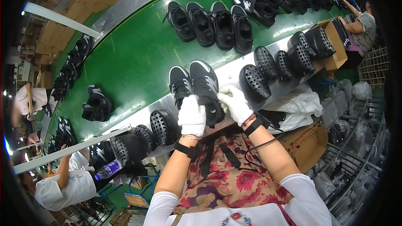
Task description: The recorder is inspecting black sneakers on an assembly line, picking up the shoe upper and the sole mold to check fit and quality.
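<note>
A pair of black sneakers with grey toes lies before me, toes pointing away, on the near edge of the green work surface. My left hand [192,118], in a white knit glove, is closed over the heel end of the left sneaker [180,82]. Its thumb reaches toward the right sneaker [203,78]. At the right sneaker's outer side, my right hand [235,105], gloved alike, has its fingertips pinched together by the collar. Whatever lies between those fingertips is too small to make out.
Black perforated shoe forms [255,83] line the metal ledge [229,76] on the right, others [161,126] on the left. Several sneakers [222,26] stand farther back on the green belt [138,37]. Co-workers are at far right [367,31] and lower left [69,188]. A purple-labelled bottle [109,169] lies left.
</note>
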Demonstrator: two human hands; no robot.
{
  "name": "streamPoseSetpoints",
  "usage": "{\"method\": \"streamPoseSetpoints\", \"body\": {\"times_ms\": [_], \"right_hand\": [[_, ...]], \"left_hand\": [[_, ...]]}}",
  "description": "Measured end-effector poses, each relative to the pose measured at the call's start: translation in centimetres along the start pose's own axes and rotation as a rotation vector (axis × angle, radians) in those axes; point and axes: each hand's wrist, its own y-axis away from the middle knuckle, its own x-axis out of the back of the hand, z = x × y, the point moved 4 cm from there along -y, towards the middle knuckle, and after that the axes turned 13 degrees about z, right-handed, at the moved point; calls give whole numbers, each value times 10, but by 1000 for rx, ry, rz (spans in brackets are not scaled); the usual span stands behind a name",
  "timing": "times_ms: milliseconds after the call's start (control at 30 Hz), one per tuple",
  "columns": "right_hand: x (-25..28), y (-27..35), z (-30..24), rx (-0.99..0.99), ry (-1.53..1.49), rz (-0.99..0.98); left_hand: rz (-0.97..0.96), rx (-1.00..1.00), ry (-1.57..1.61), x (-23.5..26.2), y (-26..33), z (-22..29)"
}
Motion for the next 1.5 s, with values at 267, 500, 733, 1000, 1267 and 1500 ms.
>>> {"method": "streamPoseSetpoints", "body": {"times_ms": [267, 500, 733, 1000, 1267, 1500], "right_hand": [[-18, 26, -21, 773, 931, 72], [-13, -7, -41, 1137, 1324, 46], [-120, 150, -36, 1398, 676, -343], [-167, 126, 77, 971, 783, -357], [-175, 138, 23, 731, 734, -581], [-125, 153, -19, 496, 688, -595]], "left_hand": [[-65, 23, 3, 1, 0, -4], [213, -88, 65, 53, 14, 18], [123, 734, -93, 127, 66, -142], [-265, 962, 7, 106, 73, -153], [239, 861, 198, 149, 76, -156], [413, 1212, 1196, 149, 65, -78]]}}
